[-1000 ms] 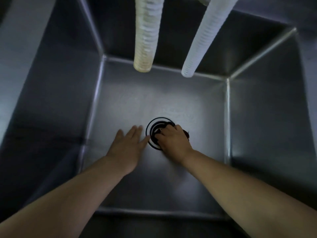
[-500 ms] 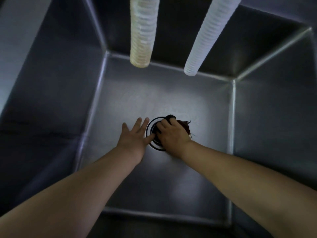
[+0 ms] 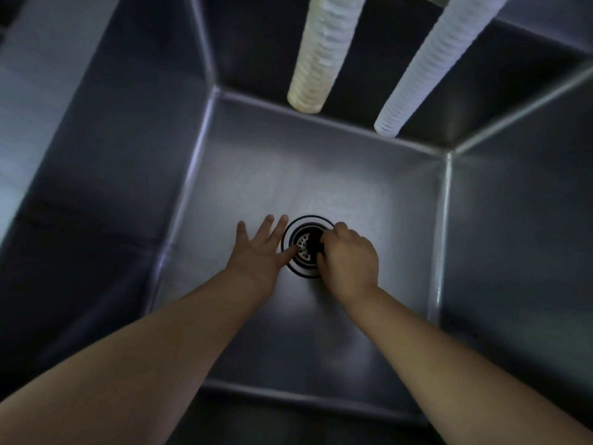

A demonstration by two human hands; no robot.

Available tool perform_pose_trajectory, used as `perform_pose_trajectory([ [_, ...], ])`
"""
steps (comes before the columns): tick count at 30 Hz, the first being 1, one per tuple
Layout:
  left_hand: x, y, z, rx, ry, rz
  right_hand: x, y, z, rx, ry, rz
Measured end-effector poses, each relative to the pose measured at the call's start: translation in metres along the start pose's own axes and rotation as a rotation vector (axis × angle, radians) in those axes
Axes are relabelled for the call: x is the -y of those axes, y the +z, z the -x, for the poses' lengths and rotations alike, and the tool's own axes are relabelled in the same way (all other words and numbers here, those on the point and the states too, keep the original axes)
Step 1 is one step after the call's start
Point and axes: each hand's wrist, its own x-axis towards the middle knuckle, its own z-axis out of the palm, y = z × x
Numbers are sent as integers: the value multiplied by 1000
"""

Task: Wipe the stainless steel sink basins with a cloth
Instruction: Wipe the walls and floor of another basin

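I look down into a deep stainless steel sink basin (image 3: 321,175). At the middle of its floor is a round drain (image 3: 303,247) with a perforated metal strainer. My left hand (image 3: 260,248) lies flat on the floor just left of the drain, fingers spread, thumb touching the drain's rim. My right hand (image 3: 348,258) is closed over the drain's right side, pressing a dark cloth (image 3: 316,240) into it. Only a small dark bit of the cloth shows under the fingers.
Two ribbed hoses hang into the basin from the back: a yellowish one (image 3: 317,56) and a white one (image 3: 426,65). Steep steel walls close in on the left (image 3: 112,155) and right (image 3: 519,220). The near rim (image 3: 305,398) runs below my forearms.
My right hand has drawn back to the right, uncovering the strainer holes; the cloth that stuck out beyond its fingers is now tucked under them. My left hand stays flat beside the drain.
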Motion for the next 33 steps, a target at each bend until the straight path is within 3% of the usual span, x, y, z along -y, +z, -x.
perform_pose_trajectory([
  [3,1,2,-1,-9,8,13,10,0,-18,-53,-95,122],
  [7,2,7,-4,-32,11,27,22,18,-29,149,-97,182],
  [11,3,9,-6,-29,10,53,24,24,-22,89,-109,136],
  [17,4,10,-6,-31,23,58,5,30,-20,257,-263,97],
  [19,4,10,-7,-34,23,54,4,26,-15,186,-226,5],
  [22,4,11,-8,-36,29,58,-3,24,1,-61,-134,-182],
  [25,6,11,-7,-35,35,52,-8,28,5,-198,-287,-121],
  [27,6,12,-6,-40,38,47,-12,28,-5,-204,-428,-32],
  [29,5,11,-5,-45,40,52,-8,24,-19,-111,-506,161],
  [31,6,9,-4,-38,40,69,5,17,-27,63,-482,430],
  [33,6,7,-2,-30,43,79,12,22,-28,250,-454,536],
])
